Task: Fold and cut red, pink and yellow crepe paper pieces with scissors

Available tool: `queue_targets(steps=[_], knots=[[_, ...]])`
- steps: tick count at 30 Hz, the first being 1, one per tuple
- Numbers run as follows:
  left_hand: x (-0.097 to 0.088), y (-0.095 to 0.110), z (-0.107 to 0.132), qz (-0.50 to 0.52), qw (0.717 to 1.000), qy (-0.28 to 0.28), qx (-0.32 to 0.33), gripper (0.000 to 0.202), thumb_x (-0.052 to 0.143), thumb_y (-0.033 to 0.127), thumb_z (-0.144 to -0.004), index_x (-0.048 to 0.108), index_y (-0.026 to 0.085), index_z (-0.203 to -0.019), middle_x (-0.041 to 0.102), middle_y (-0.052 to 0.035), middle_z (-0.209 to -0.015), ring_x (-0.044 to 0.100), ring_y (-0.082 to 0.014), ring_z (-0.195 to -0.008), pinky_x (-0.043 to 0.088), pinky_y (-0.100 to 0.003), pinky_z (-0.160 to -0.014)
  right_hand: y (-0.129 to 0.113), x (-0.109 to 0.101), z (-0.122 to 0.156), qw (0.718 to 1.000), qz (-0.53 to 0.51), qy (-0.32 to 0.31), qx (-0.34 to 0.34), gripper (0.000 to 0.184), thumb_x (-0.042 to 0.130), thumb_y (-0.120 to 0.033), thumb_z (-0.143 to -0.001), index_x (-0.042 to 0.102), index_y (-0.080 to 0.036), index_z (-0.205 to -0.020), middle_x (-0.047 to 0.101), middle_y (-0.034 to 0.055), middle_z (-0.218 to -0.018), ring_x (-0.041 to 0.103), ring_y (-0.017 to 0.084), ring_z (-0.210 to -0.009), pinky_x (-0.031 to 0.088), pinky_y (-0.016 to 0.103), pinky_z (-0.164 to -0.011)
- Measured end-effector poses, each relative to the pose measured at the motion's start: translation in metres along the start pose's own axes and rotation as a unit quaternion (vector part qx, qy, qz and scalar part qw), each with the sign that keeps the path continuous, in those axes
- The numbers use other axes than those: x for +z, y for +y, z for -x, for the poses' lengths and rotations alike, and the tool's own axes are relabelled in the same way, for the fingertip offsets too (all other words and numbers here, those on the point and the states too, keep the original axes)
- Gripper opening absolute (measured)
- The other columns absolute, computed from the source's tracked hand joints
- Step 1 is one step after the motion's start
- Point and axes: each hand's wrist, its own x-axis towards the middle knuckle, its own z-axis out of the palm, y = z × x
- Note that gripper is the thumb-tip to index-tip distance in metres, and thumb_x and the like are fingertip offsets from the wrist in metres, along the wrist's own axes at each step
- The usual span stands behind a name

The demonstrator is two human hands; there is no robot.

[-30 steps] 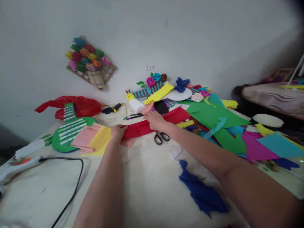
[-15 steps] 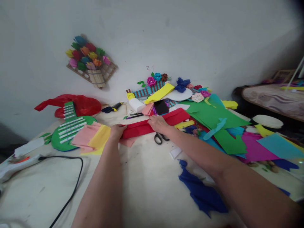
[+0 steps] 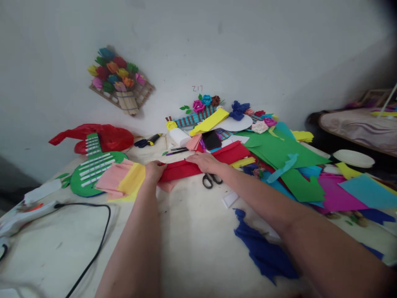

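**Two hands on a folded strip of red crepe paper**

Head view. The long folded strip of red crepe paper (image 3: pixel 198 163) lay toward the far edge of the white table (image 3: pixel 192 240). The left hand (image 3: pixel 154 170) pinched its near end with fingers closed; the right hand (image 3: pixel 205 162) pressed flat on its middle, fingers spread. Black-handled scissors (image 3: pixel 211 180) lay just beside. The strip appeared light, soft and easily torn, best held at its ends.

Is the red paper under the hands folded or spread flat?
Folded: the red crepe paper forms a long narrow strip, pressed by left hand and right hand.
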Motion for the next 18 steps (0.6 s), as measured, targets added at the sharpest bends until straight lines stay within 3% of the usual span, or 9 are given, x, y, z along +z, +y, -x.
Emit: queue_targets(steps=[4, 8, 11, 18], knots=[[0.001, 0.003, -0.001, -0.049, 0.999, 0.005, 0.001, 0.026, 0.056, 0.036, -0.071, 0.068, 0.014, -0.08, 0.067, -0.0087, -0.076, 0.06, -0.0204, -0.073, 0.04, -0.025, -0.058, -0.001, -0.004, -0.002, 0.997, -0.001, -0.068, 0.026, 0.052, 0.042, -0.007, -0.077, 0.051, -0.028, -0.124, 0.052, -0.0056, -0.128, 0.044, 0.017, -0.115, 0.037, 0.029, -0.092], [0.002, 0.008, -0.002, -0.088, 0.996, 0.025, 0.005, 0.024, 0.055, 0.032, -0.072, 0.068, 0.015, -0.082, 0.068, -0.0113, -0.083, 0.061, -0.0233, -0.081, 0.042, -0.027, -0.064, -0.013, -0.011, -0.003, 0.993, 0.0, -0.081, 0.086, 0.041, 0.034, -0.034, -0.088, 0.05, -0.029, -0.125, 0.052, -0.0045, -0.129, 0.045, 0.023, -0.114, 0.039, 0.036, -0.089], [0.0, 0.013, 0.001, -0.101, 0.994, 0.039, 0.015, 0.023, 0.055, 0.03, -0.072, 0.069, 0.015, -0.082, 0.068, -0.0123, -0.084, 0.061, -0.0246, -0.084, 0.043, -0.028, -0.067, -0.022, -0.011, -0.002, 0.99, -0.007, -0.099, 0.098, 0.052, 0.026, -0.05, -0.088, 0.05, -0.025, -0.127, 0.045, -0.0026, -0.135, 0.042, 0.026, -0.118, 0.033, 0.04, -0.096], [-0.002, 0.014, 0.007, -0.102, 0.993, 0.053, 0.017, 0.025, 0.054, 0.032, -0.074, 0.068, 0.016, -0.086, 0.068, -0.012, -0.087, 0.061, -0.0249, -0.087, 0.044, -0.029, -0.069, -0.033, -0.002, 0.004, 0.99, -0.046, -0.066, 0.117, 0.057, 0.02, -0.052, -0.088, 0.036, -0.026, -0.136, 0.037, 0.0011, -0.14, 0.035, 0.028, -0.124, 0.031, 0.046, -0.097]])
